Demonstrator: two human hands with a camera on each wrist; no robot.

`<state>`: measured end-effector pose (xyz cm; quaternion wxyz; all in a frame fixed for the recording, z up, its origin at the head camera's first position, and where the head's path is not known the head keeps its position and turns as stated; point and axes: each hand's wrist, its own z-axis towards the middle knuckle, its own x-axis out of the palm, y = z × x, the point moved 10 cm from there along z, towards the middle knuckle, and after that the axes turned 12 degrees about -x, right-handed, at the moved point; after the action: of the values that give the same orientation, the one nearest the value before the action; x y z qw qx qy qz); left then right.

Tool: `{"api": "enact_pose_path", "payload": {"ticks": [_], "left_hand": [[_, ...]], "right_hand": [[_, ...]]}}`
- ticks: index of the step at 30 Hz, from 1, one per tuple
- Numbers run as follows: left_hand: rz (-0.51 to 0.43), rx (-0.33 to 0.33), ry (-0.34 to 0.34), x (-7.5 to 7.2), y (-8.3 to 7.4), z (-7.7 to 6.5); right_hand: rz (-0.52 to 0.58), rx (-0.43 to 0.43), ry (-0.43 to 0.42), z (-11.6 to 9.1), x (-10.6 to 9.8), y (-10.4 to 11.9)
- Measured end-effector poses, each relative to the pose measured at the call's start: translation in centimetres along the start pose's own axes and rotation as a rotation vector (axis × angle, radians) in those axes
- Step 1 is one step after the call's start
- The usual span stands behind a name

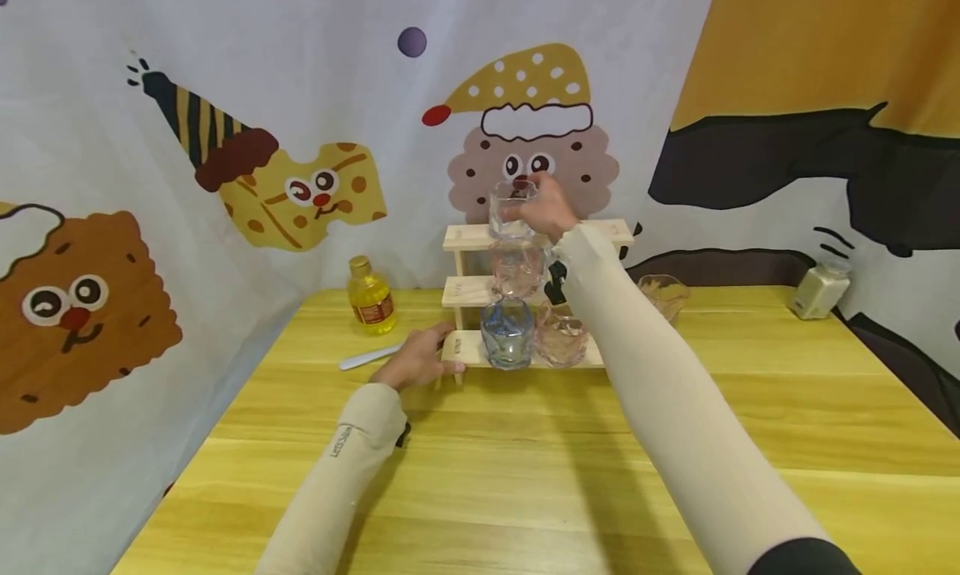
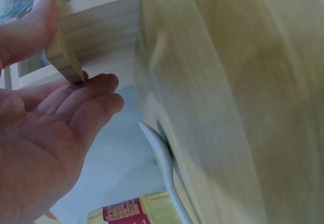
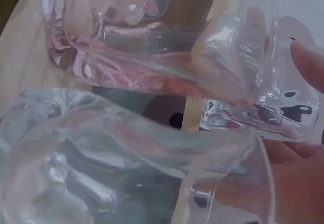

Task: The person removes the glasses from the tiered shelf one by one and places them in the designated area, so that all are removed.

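A three-step wooden display rack (image 1: 465, 238) stands on the table. At its top step my right hand (image 1: 551, 210) grips a clear drinking glass (image 1: 504, 217), with the thumb and fingers on opposite sides in the right wrist view. My left hand (image 1: 416, 358) holds the left end of the lowest step, thumb above and fingers underneath in the left wrist view. A pink glass (image 1: 517, 268) sits on the middle step. On the bottom step a blue glass (image 1: 507, 335) stands beside another pinkish glass (image 1: 562, 337). Another clear glass (image 3: 101, 173) is close to the right wrist camera.
Left of the rack is a yellow oil bottle (image 1: 371, 300), with a pale spoon-like utensil (image 1: 367, 357) lying before it. An amber-tinted glass (image 1: 666, 293) stands right of the rack, partly behind my sleeve. A square jar (image 1: 822, 292) is near the table's far right corner.
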<state>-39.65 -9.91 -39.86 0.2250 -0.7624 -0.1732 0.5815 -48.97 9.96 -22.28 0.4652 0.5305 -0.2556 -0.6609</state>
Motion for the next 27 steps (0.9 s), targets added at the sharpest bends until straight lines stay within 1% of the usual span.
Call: {"api": "enact_pose_path", "payload": {"ticks": [3, 9, 13, 18, 24, 27], "left_hand": [[-0.002, -0.003, -0.006, -0.2, 0.0, -0.1], [0.0, -0.003, 0.004, -0.1, -0.1, -0.1], [-0.023, -0.01, 0.003, 0.0, -0.1, -0.1], [0.001, 0.002, 0.0, 0.0, -0.2, -0.1], [0.007, -0.008, -0.001, 0.1, 0.0, -0.1], [0.014, -0.011, -0.007, 0.0, 0.1, -0.1]], "right_hand": [[0.01, 0.004, -0.018, 0.2, 0.0, 0.0], [0.058, 0.01, -0.067, 0.2, -0.4, -0.3], [0.058, -0.002, -0.088, 0.2, -0.8, -0.4], [0.056, 0.009, -0.107, 0.1, -1.5, -0.3], [0.059, -0.016, -0.108, 0.0, -2.6, 0.9], [0.029, -0.021, -0.088, -0.4, -3.1, 1.8]]}}
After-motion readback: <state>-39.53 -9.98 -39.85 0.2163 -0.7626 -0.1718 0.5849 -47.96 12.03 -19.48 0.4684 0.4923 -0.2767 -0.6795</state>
